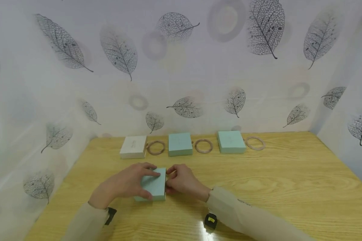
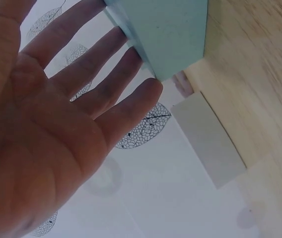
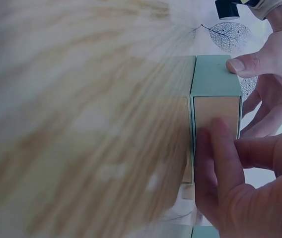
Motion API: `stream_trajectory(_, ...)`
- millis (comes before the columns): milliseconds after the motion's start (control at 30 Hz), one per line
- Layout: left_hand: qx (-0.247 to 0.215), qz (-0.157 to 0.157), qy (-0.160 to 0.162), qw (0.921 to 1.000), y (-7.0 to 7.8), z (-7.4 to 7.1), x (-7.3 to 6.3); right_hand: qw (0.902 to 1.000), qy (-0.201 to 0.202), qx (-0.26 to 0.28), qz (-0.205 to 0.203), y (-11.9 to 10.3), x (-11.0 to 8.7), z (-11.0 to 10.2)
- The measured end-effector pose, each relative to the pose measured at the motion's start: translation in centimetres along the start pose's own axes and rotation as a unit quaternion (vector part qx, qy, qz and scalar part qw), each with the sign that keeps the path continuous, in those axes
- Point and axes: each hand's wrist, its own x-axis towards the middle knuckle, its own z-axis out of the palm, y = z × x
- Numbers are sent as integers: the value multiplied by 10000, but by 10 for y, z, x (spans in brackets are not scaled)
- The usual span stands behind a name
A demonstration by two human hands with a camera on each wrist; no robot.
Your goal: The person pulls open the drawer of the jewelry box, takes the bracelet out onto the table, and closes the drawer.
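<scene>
A pale teal box (image 1: pixel 157 186) lies on the wooden table in front of me. My left hand (image 1: pixel 128 182) holds it from the left, thumb at the near edge and fingers across the top and far edge. In the left wrist view, several left fingers (image 2: pixel 123 69) reach the box's edge. My right hand (image 1: pixel 182 180) is at the box's right end. In the right wrist view its fingertips touch the tan end face (image 3: pixel 215 106), framed by the teal cover. What lies inside the box is hidden.
Along the table's back stand a white box (image 1: pixel 133 147), two teal boxes (image 1: pixel 180 144) (image 1: pixel 231 142) and three pinkish-brown bangles (image 1: pixel 149 151) (image 1: pixel 203 152) (image 1: pixel 255 149), one to the right of each box. A leaf-patterned curtain (image 1: pixel 187 73) encloses the back and sides.
</scene>
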Motion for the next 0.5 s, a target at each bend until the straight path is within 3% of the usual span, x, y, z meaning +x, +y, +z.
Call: stream_trajectory(500,-23,-128,18,9999,0,1,1,9996,108,-239,48,0,2,0)
